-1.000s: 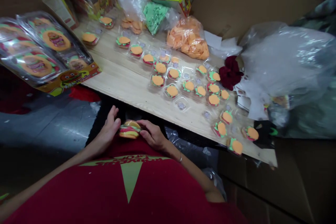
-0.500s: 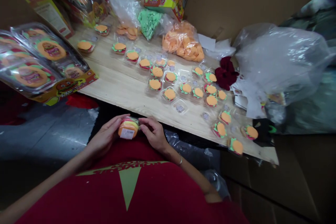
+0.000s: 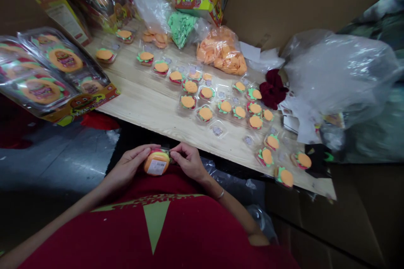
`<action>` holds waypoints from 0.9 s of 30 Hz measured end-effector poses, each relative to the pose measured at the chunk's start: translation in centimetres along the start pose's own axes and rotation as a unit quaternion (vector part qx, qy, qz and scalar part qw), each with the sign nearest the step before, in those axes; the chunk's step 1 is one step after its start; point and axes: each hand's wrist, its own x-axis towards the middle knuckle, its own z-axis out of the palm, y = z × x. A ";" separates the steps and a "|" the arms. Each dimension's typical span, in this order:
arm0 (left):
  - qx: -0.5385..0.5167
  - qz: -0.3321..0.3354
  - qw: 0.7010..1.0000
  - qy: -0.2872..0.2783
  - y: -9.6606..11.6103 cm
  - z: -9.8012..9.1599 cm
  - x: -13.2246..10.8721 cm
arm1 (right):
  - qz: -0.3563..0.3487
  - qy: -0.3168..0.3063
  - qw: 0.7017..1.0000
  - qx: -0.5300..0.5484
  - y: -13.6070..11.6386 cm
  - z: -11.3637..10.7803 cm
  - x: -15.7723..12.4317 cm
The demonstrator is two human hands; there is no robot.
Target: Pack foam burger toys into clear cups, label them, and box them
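Burger [image 3: 152,170] held low, label [image 3: 157,167] facing my camera.
From afar I see the left hand [image 3: 131,162] half-curled around the burger's left side, the right hand [image 3: 190,164] pinching its right edge between thumb and forefinger. It is close to the red shirt [image 3: 113,237], just off the near edge of the table [image 3: 139,105], where more burgers [image 3: 205,113] lie near a bag of orange pieces [image 3: 225,54].

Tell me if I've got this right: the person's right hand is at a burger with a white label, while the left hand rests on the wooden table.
Not quite: the left hand isn't on the wooden table. The head view shows it at the left side of the burger with the white label, opposite the right hand.
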 end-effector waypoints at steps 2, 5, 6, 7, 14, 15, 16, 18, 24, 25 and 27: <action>0.028 0.001 1.000 -0.008 0.2 -0.1 0.0 | 0.018 -0.021 1.000 0.006 -0.2 -0.3 0.2; 0.097 0.025 0.994 -0.036 0.6 -0.1 0.0 | 0.012 -0.068 0.998 -0.011 -0.8 -0.6 0.8; 0.124 0.040 0.990 -0.048 0.7 -0.1 0.0 | -0.009 -0.076 0.997 -0.028 -1.0 -0.6 1.0; 0.147 0.056 0.986 -0.056 0.6 -0.1 0.1 | -0.034 -0.080 0.995 -0.049 -1.2 -0.6 1.3; 0.141 0.054 0.988 -0.043 0.6 0.2 0.6 | -0.095 -0.102 0.972 -0.187 -2.7 -0.3 2.7; 0.133 0.050 0.989 -0.042 1.2 0.3 0.8 | -0.099 -0.106 0.971 -0.191 -2.9 -0.1 2.9; 0.122 0.049 0.991 -0.037 1.8 0.3 1.1 | -0.101 -0.098 0.972 -0.188 -3.0 0.1 3.0; 0.099 0.049 0.994 -0.018 3.3 0.3 1.7 | -0.088 -0.047 0.983 -0.152 -2.9 0.9 2.9; 0.175 0.047 0.979 -0.097 4.1 0.5 1.5 | 0.013 -0.058 0.998 0.036 -1.8 2.6 0.3; 0.177 0.048 0.978 -0.105 3.7 0.6 1.0 | 0.012 -0.066 0.997 0.041 -1.8 2.5 -0.1; 0.173 0.048 0.979 -0.095 2.9 0.3 0.0 | 0.007 -0.058 0.998 0.023 -1.9 1.8 -0.8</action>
